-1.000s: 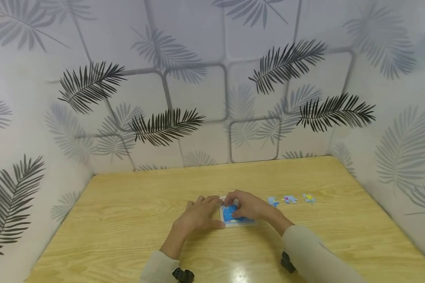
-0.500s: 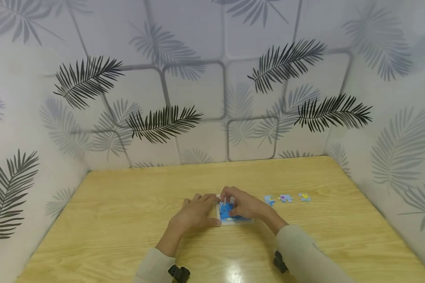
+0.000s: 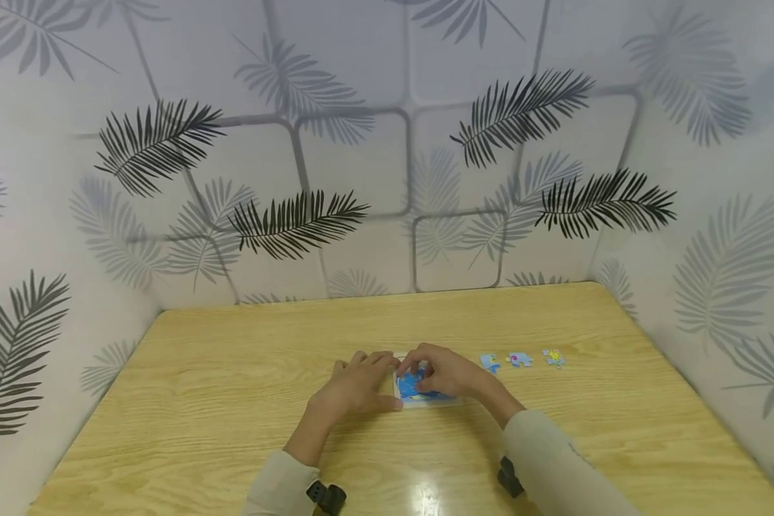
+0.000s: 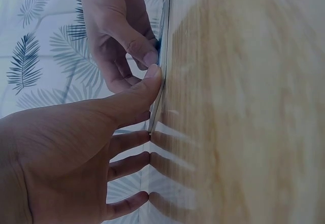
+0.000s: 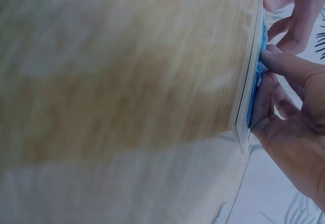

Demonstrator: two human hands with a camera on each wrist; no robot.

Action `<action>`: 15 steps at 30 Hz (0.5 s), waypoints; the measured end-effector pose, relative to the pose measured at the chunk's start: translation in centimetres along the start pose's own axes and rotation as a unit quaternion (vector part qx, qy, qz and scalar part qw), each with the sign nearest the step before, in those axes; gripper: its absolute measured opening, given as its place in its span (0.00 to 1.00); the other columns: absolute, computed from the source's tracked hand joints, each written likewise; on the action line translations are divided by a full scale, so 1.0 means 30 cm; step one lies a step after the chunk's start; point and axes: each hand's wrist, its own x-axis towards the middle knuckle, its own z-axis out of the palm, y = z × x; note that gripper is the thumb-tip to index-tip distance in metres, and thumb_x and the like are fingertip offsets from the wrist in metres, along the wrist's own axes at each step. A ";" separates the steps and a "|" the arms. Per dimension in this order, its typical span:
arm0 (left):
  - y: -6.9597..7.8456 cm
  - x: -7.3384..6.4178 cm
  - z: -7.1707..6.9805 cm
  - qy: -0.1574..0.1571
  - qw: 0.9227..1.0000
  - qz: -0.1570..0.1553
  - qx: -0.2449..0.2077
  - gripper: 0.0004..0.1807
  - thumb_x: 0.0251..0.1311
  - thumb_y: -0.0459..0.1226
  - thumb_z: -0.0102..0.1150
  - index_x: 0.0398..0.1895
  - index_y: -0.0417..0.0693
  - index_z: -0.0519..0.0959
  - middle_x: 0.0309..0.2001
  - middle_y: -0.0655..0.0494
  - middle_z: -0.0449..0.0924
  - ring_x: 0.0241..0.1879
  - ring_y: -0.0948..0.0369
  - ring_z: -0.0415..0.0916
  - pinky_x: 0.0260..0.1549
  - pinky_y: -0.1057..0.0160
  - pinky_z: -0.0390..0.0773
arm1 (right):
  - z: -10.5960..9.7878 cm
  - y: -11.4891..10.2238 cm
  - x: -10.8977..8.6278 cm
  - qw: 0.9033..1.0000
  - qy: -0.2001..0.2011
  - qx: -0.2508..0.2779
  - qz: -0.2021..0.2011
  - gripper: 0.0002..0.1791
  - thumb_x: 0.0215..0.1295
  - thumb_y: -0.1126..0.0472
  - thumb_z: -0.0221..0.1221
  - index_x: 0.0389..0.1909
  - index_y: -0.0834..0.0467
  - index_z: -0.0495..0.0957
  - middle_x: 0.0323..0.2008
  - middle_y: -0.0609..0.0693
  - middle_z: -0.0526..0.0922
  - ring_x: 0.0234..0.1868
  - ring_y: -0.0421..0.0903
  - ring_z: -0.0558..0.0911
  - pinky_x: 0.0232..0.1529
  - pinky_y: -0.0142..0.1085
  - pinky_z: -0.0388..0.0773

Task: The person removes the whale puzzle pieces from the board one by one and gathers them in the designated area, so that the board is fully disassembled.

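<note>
A small jigsaw puzzle [image 3: 408, 387], with a blue picture in a white-edged tray [image 3: 433, 403], lies flat on the wooden table. My left hand [image 3: 355, 387] rests along the tray's left side, fingers spread; in the left wrist view its thumb [image 4: 147, 84] touches the tray's edge, while other fingertips touch the table. Bent over the puzzle from the right is my right hand [image 3: 448, 371]. Its thumb and fingertips touch the blue picture in the right wrist view, where the tray [image 5: 247, 89] appears edge-on. Whether a separate piece is between those fingers is hidden.
To the right of the tray lie three loose jigsaw pieces: a light-blue one [image 3: 489, 362], one with a pink spot [image 3: 519, 359], and one with a yellow sun [image 3: 554, 357]. Leaf-patterned walls [image 3: 361, 165] stand behind and beside the table [image 3: 232, 394].
My right index fingertip has shifted slightly left and down over the puzzle. My left hand keeps its place at the tray, and the loose pieces lie as before. The head view has moved slightly.
</note>
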 end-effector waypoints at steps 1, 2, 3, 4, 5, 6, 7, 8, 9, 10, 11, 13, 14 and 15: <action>0.003 -0.001 -0.004 -0.001 1.000 -0.001 0.000 0.37 0.64 0.55 0.69 0.74 0.55 0.70 0.77 0.50 0.65 0.71 0.43 0.63 0.63 0.30 0.62 | 0.000 0.001 -0.001 1.000 0.001 0.002 0.001 0.16 0.68 0.75 0.63 0.51 0.55 0.86 0.48 0.56 0.77 0.50 0.52 0.77 0.53 0.49 0.79; 0.005 -0.003 -0.005 -0.003 1.000 -0.002 -0.001 0.37 0.64 0.55 0.69 0.73 0.56 0.70 0.77 0.50 0.64 0.71 0.43 0.63 0.63 0.30 0.62 | 0.001 0.003 -0.002 1.000 0.001 0.003 0.001 0.16 0.68 0.75 0.63 0.51 0.55 0.86 0.49 0.56 0.77 0.51 0.52 0.77 0.53 0.48 0.79; 0.008 -0.005 -0.009 -0.003 1.000 -0.002 -0.001 0.37 0.64 0.55 0.69 0.73 0.56 0.70 0.77 0.51 0.65 0.71 0.43 0.64 0.63 0.30 0.62 | 0.001 0.006 -0.003 1.000 0.002 0.004 0.000 0.16 0.68 0.74 0.63 0.51 0.55 0.86 0.49 0.56 0.77 0.51 0.53 0.77 0.52 0.48 0.78; 0.010 -0.006 -0.010 -0.003 1.000 -0.002 -0.001 0.37 0.64 0.55 0.69 0.73 0.56 0.70 0.77 0.51 0.65 0.71 0.44 0.64 0.63 0.31 0.62 | 0.002 0.007 -0.003 1.000 0.002 0.005 -0.003 0.16 0.68 0.74 0.63 0.52 0.55 0.86 0.50 0.56 0.77 0.51 0.53 0.76 0.52 0.48 0.78; 0.011 -0.007 -0.010 -0.003 1.000 -0.002 -0.001 0.37 0.64 0.55 0.69 0.73 0.56 0.70 0.77 0.50 0.65 0.71 0.44 0.64 0.63 0.31 0.62 | 0.002 0.008 -0.004 1.000 0.002 0.008 -0.004 0.16 0.68 0.74 0.63 0.52 0.56 0.86 0.51 0.56 0.77 0.51 0.53 0.76 0.52 0.48 0.78; 0.011 -0.008 -0.010 -0.004 1.000 -0.002 0.001 0.37 0.64 0.56 0.69 0.74 0.56 0.70 0.77 0.50 0.64 0.71 0.44 0.63 0.63 0.31 0.62 | 0.003 0.009 -0.006 1.000 0.001 0.010 -0.004 0.16 0.69 0.74 0.63 0.53 0.56 0.86 0.52 0.56 0.77 0.50 0.53 0.76 0.51 0.47 0.78; 0.012 -0.009 -0.010 -0.003 1.000 -0.001 0.001 0.38 0.64 0.56 0.69 0.74 0.56 0.70 0.77 0.50 0.64 0.71 0.43 0.63 0.63 0.30 0.62 | 0.002 0.008 -0.007 1.000 0.001 0.011 -0.002 0.16 0.69 0.74 0.63 0.53 0.56 0.86 0.53 0.55 0.77 0.49 0.52 0.76 0.51 0.47 0.78; 0.012 -0.010 -0.011 -0.002 1.000 0.001 0.000 0.38 0.64 0.56 0.69 0.74 0.55 0.70 0.77 0.50 0.64 0.71 0.43 0.63 0.63 0.29 0.62 | 0.003 0.008 -0.008 1.000 0.002 0.012 -0.001 0.16 0.69 0.74 0.63 0.53 0.56 0.86 0.53 0.55 0.77 0.48 0.51 0.76 0.51 0.46 0.78; 0.011 -0.010 -0.010 -0.002 1.000 0.003 0.000 0.38 0.64 0.56 0.69 0.73 0.55 0.70 0.77 0.49 0.64 0.71 0.43 0.63 0.63 0.29 0.62 | 0.004 0.007 -0.009 1.000 0.002 0.011 -0.001 0.16 0.70 0.74 0.62 0.52 0.55 0.86 0.54 0.54 0.77 0.48 0.50 0.76 0.51 0.46 0.78; 0.011 -0.010 -0.010 -0.002 1.000 0.004 0.001 0.37 0.64 0.56 0.69 0.73 0.55 0.70 0.77 0.49 0.64 0.71 0.42 0.63 0.63 0.29 0.62 | 0.004 0.006 -0.011 1.000 0.003 0.010 -0.002 0.15 0.70 0.73 0.62 0.51 0.55 0.86 0.54 0.53 0.77 0.46 0.49 0.76 0.50 0.46 0.78; 0.010 -0.010 -0.010 -0.002 1.000 0.005 0.000 0.37 0.64 0.56 0.69 0.73 0.55 0.70 0.77 0.49 0.64 0.72 0.42 0.63 0.63 0.28 0.62 | 0.005 0.005 -0.012 1.000 0.004 0.010 -0.001 0.15 0.70 0.73 0.62 0.51 0.55 0.86 0.55 0.53 0.78 0.45 0.48 0.76 0.50 0.45 0.77; 0.010 -0.010 -0.010 -0.001 1.000 0.007 -0.002 0.37 0.64 0.55 0.69 0.73 0.55 0.70 0.77 0.49 0.64 0.72 0.42 0.63 0.63 0.28 0.61 | 0.006 0.005 -0.015 1.000 0.006 0.007 -0.002 0.14 0.70 0.73 0.62 0.49 0.55 0.86 0.54 0.52 0.78 0.43 0.48 0.76 0.49 0.45 0.77; 0.011 -0.009 -0.011 0.000 1.000 0.008 -0.003 0.37 0.64 0.55 0.69 0.73 0.55 0.70 0.77 0.49 0.64 0.71 0.42 0.63 0.62 0.28 0.61 | 0.007 0.005 -0.016 1.000 0.007 0.003 -0.004 0.13 0.70 0.73 0.62 0.48 0.55 0.86 0.54 0.52 0.78 0.43 0.47 0.76 0.49 0.45 0.77; 0.010 -0.008 -0.009 -0.001 1.000 0.008 -0.004 0.37 0.64 0.55 0.69 0.73 0.56 0.70 0.77 0.49 0.64 0.72 0.42 0.62 0.63 0.28 0.61 | 0.006 0.005 -0.017 1.000 0.007 -0.001 -0.006 0.13 0.70 0.73 0.62 0.47 0.54 0.86 0.54 0.52 0.78 0.43 0.47 0.76 0.49 0.45 0.77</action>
